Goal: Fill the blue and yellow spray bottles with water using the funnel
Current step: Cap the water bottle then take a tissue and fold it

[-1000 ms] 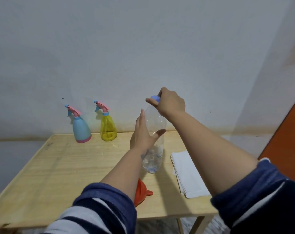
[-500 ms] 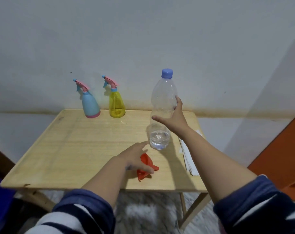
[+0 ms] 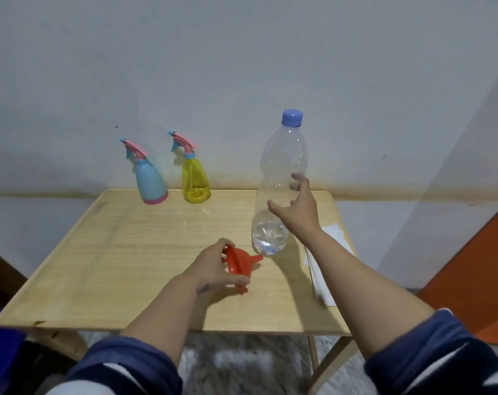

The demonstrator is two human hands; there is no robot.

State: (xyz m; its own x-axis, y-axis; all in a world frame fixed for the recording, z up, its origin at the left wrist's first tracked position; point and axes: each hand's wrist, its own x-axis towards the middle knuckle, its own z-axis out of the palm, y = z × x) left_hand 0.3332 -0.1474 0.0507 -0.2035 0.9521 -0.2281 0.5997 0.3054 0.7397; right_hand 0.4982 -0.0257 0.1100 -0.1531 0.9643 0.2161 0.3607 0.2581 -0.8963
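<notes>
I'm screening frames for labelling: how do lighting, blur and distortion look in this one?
Head view: dim, even light; soft shadows fall toward the camera from the water bottle and the left hand; the right hand's fingers are slightly motion-blurred; wide-angle bending skews the table edges.

No legible text, label, brand, number or sign appears on any surface in view
</notes>
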